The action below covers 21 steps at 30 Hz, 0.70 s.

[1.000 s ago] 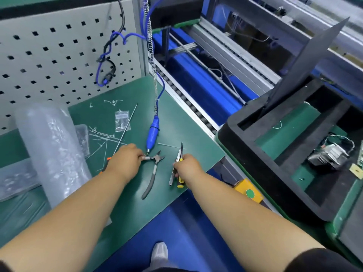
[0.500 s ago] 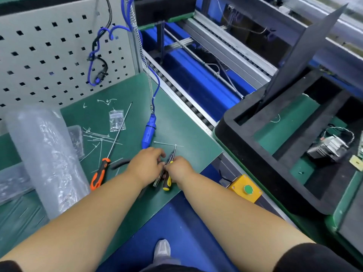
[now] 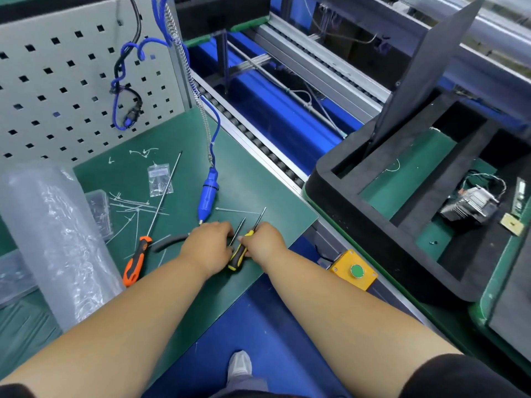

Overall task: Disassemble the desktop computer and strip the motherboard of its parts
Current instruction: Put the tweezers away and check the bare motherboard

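My left hand [image 3: 209,245] lies curled over a pair of dark-handled pliers [image 3: 169,242] on the green mat [image 3: 258,196]; one handle sticks out to its left. My right hand [image 3: 263,239] pinches the top of the handle of a yellow-and-black screwdriver [image 3: 238,255], which lies flat with its shaft pointing away. A thin metal tool [image 3: 239,229] lies between the two hands, its lower end hidden under them. To the right, a black foam tray [image 3: 359,225] holds a metal cooler with wires [image 3: 471,205].
An orange-handled long screwdriver [image 3: 138,259], a blue powered driver on a coiled cord [image 3: 207,196], cut cable ties [image 3: 135,208] and a small plastic bag [image 3: 159,179] lie on the mat. A bubble-wrap roll [image 3: 51,239] stands at the left. A yellow button box [image 3: 356,270] sits at the mat's right edge, a roller conveyor [image 3: 258,145] behind.
My left hand has moved right from the orange screwdriver to the pliers and turned them so their handles point left. Both hands have come together at the yellow screwdriver.
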Motion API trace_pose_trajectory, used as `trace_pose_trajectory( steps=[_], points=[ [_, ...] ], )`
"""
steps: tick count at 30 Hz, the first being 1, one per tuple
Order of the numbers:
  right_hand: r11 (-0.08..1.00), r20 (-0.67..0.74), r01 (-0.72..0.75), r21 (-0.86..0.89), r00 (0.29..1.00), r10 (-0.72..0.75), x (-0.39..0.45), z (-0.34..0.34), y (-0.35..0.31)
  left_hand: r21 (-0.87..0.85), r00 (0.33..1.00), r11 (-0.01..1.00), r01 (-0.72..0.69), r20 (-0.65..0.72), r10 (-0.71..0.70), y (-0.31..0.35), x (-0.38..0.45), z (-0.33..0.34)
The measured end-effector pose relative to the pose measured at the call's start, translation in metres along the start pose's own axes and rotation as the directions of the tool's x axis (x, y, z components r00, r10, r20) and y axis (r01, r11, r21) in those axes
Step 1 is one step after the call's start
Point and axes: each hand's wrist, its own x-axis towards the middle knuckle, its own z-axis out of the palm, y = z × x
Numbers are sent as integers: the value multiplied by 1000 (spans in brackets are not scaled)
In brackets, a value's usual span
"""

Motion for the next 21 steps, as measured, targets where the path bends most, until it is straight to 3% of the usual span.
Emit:
trace_pose_trajectory(
  steps=[6,10,18,21],
  points=[
    [997,11,-26,-75,1000,27,2,-4,5,55,1000,998,16,-8,-15,3,3,1],
    [999,44,-40,-29,998,41,1,-1,5,150,997,988,25,-77,-14,-1,2,-2],
    [1000,153,25,-13,988,-23,-7,-6,8,43,988,999,-17,-152,23,9,1,-10],
    [995,127,24,94,991,-35,-18,-23,10,-33,982,997,-68,-180,61,25,1,-17]
  ],
)
